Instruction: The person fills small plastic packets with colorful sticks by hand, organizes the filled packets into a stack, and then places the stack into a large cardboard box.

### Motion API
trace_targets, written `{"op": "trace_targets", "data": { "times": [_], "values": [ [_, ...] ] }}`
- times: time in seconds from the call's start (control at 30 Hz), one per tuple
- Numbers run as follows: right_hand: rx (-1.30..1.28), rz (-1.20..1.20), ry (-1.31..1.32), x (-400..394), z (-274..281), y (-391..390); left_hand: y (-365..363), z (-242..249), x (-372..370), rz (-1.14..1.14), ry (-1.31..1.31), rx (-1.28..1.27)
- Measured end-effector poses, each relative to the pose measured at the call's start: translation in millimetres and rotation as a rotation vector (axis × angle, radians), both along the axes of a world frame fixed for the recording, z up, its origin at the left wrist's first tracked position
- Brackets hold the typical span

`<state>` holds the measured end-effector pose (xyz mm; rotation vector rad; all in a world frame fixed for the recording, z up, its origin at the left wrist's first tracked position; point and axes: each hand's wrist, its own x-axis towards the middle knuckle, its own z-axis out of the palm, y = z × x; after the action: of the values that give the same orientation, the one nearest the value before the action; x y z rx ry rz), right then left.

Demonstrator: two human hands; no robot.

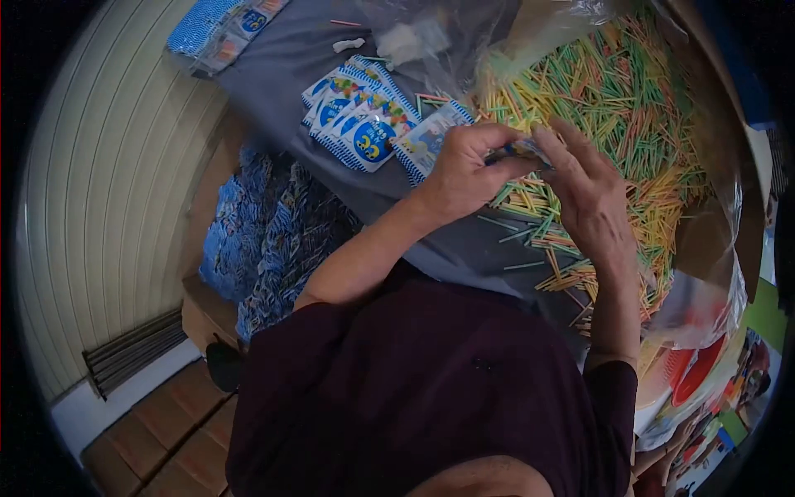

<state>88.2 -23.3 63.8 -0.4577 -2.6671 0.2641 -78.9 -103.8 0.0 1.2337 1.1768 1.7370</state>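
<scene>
Above the near edge of the grey-covered table [373, 190], my left hand [476, 170] pinches a small blue-and-white packet [523, 147], mostly hidden by the fingers. My right hand [586, 182] is at the packet's other side, its fingers bent and close together; what its fingertips grip is hidden. Just left of my left hand lies a fanned stack of blue-and-white packets [356, 120] with a yellow moon print. A single packet [431, 145] lies beside the stack, partly under my left hand. Behind and below my right hand spreads a large heap of thin coloured sticks [613, 99].
A box at the left holds many blue packets [273, 224]. At the top left lies a bundle of wrapped packets [219, 33]. Clear plastic sheeting [737, 215] edges the heap. Cardboard boxes [157, 414] stand at lower left, a red basket [700, 369] at lower right.
</scene>
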Motion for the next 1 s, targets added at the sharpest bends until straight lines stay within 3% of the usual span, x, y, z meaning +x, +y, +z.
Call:
{"op": "trace_targets", "data": {
  "times": [0.03, 0.1, 0.2, 0.23, 0.33, 0.37, 0.43, 0.47, 0.53, 0.8, 0.93, 1.0],
  "values": [
    [0.001, -0.003, 0.002, -3, 1, -2, -7, 1, -6, -0.003, 0.002, 0.001],
    [-0.086, 0.054, 0.3, -7, 0, -9, -24, 7, -19, 0.028, 0.097, -0.037],
    [-0.16, 0.139, 0.137, -21, -22, -22, -43, 11, -31, -0.016, 0.161, -0.145],
    [-0.3, 0.165, 0.2, -22, -33, -22, -48, 12, -37, -0.048, 0.215, -0.202],
    [-0.067, 0.24, 0.205, -20, -24, -16, -68, 24, -51, 0.099, 0.328, -0.249],
    [-0.053, 0.163, 0.186, -15, -23, -17, -71, 18, -62, 0.178, 0.306, -0.268],
    [-0.245, 0.109, 0.162, -9, -26, -16, -67, -1, -96, 0.258, 0.357, -0.362],
    [-0.181, 0.068, 0.123, -3, -32, -11, -64, -9, -102, 0.228, 0.35, -0.347],
    [-0.065, 0.017, 0.056, 9, -46, 0, -59, -18, -117, 0.492, 0.972, -0.285],
    [0.307, -0.383, -0.157, 127, -39, 64, -59, -28, -132, 0.574, 1.054, -0.385],
    [0.519, -0.589, -0.423, 161, -24, 81, -60, -14, -112, 0.785, 1.332, -0.251],
    [0.518, -0.539, -0.417, 174, -35, 96, -56, -10, -101, 0.852, 1.442, -0.211]
  ]
}}
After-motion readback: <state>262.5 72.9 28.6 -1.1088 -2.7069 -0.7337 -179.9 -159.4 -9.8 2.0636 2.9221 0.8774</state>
